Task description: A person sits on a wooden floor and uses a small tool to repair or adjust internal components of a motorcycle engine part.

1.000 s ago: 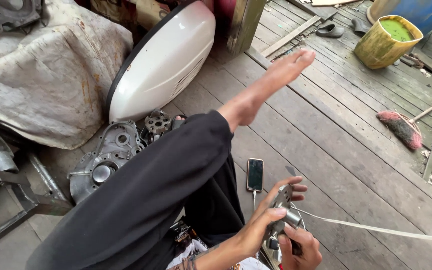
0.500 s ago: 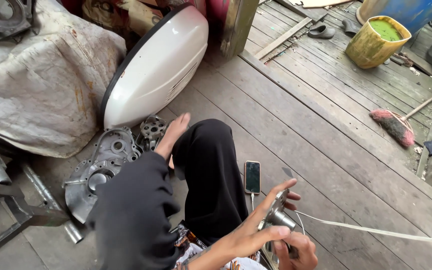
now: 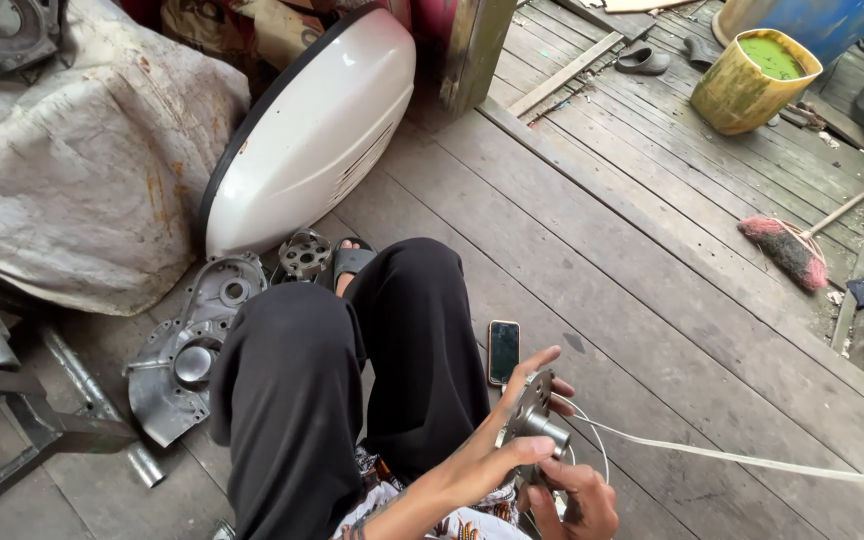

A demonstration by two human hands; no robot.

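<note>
I sit on a wooden plank floor [image 3: 652, 300] with my black-trousered leg [image 3: 392, 350] bent in front of me. Both hands hold a grey metal flanged hub [image 3: 535, 420] low in the view. My left hand [image 3: 497, 455] grips its side with the fingers spread over the flange. Gripping it from below is my right hand [image 3: 577, 500]. From the hub a white strap [image 3: 752, 462] runs off to the right across the planks. A dark phone [image 3: 503, 351] lies flat on the floor just beyond my hands.
A white curved scooter side panel [image 3: 312, 140] leans at the back. A grey engine cover [image 3: 187, 350] and a small round metal part [image 3: 305, 253] lie by my sandalled foot [image 3: 352, 262]. A yellow bucket [image 3: 752, 85] and a broom [image 3: 787, 250] are to the right, a stained cloth [image 3: 72, 170] to the left.
My leg was stretched out with the foot raised; it has bent back and the foot now rests by the engine cover. Both hands have kept hold of the hub.
</note>
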